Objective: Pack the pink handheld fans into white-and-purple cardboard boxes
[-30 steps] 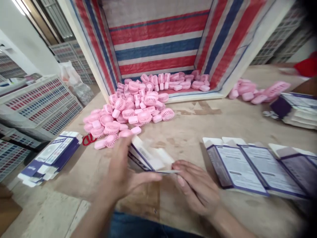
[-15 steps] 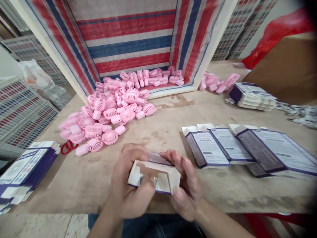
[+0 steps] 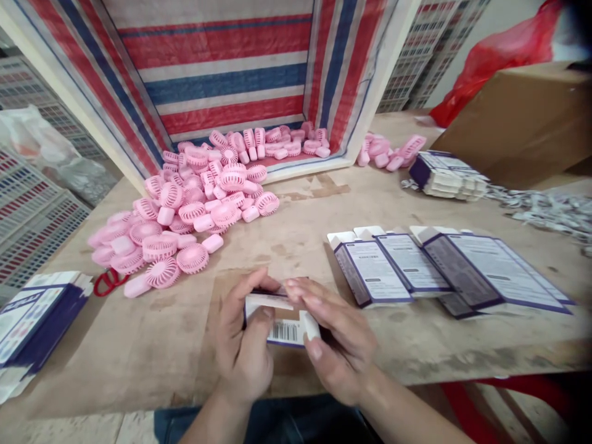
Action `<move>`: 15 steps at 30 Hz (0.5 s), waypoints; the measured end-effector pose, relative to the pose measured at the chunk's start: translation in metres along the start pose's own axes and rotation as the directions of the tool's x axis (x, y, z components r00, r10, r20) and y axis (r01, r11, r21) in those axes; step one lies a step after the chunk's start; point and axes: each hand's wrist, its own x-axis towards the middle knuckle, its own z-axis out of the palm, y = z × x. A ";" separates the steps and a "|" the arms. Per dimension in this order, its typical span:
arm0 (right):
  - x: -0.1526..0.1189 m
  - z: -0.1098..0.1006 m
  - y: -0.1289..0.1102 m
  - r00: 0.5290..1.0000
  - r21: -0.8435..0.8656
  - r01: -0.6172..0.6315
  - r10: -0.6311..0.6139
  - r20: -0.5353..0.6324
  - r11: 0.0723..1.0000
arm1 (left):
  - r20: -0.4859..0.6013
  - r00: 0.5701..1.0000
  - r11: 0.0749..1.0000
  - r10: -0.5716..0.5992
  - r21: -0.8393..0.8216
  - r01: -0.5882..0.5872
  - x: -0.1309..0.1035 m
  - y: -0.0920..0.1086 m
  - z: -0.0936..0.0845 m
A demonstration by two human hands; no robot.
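Close to the table's near edge, both hands hold one small white and purple cardboard box (image 3: 284,332) with a barcode on its end. My left hand (image 3: 247,339) grips its left side, thumb pressed on the end flaps. My right hand (image 3: 342,339) is closed around the right side, fingers over the top edge and thumb at a white side flap. To the right lie several flattened purple and white boxes (image 3: 383,271). Beyond my left hand spreads a heap of pink handheld fans (image 3: 192,213).
A striped, cloth-lined frame (image 3: 226,80) stands behind the fans. Red-handled scissors (image 3: 110,282) and more folded boxes (image 3: 39,327) lie on the left. At the right are a stack of flat boxes (image 3: 446,176), white cables (image 3: 546,209) and a brown carton (image 3: 522,123).
The box's end flaps have been folded inward, and the barcode now shows. My right hand's fingers have moved left over the box top. The view has shifted slightly to the right.
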 end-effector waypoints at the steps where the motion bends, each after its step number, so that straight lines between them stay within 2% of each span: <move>1: 0.000 0.001 0.001 1.000 0.007 0.026 -0.026 -0.016 1.000 | 0.047 0.999 0.998 0.016 0.056 -0.019 0.002 0.003 0.000; 4: 0.002 0.005 0.002 0.994 0.053 0.084 -0.080 -0.077 0.995 | 0.172 0.984 0.967 0.045 0.242 -0.086 0.010 0.014 0.000; 6: 0.004 0.007 0.002 0.993 0.059 0.078 -0.073 -0.091 0.995 | 0.165 0.983 0.933 0.077 0.337 -0.129 0.013 0.018 0.002; 7: 0.005 0.008 0.001 0.992 0.047 0.086 -0.081 -0.094 0.995 | 0.153 0.982 0.932 0.112 0.326 -0.157 0.014 0.017 0.002; 9: 0.005 0.008 0.001 0.987 -0.004 0.124 -0.124 -0.103 0.992 | 0.165 0.973 0.970 0.164 0.153 -0.189 0.013 0.012 0.002; 12: 0.004 0.009 -0.001 0.977 -0.044 0.164 -0.168 -0.127 0.985 | 0.217 0.968 0.975 0.128 -0.209 -0.082 0.010 0.000 -0.001; 13: 0.004 0.010 -0.001 0.978 -0.036 0.156 -0.160 -0.135 0.987 | 0.217 0.972 0.968 0.090 -0.249 -0.034 0.010 -0.004 -0.002; 15: 0.002 0.012 -0.001 0.982 -0.007 0.130 -0.130 -0.138 0.991 | 0.175 0.984 0.979 0.039 -0.204 -0.003 0.012 -0.008 -0.003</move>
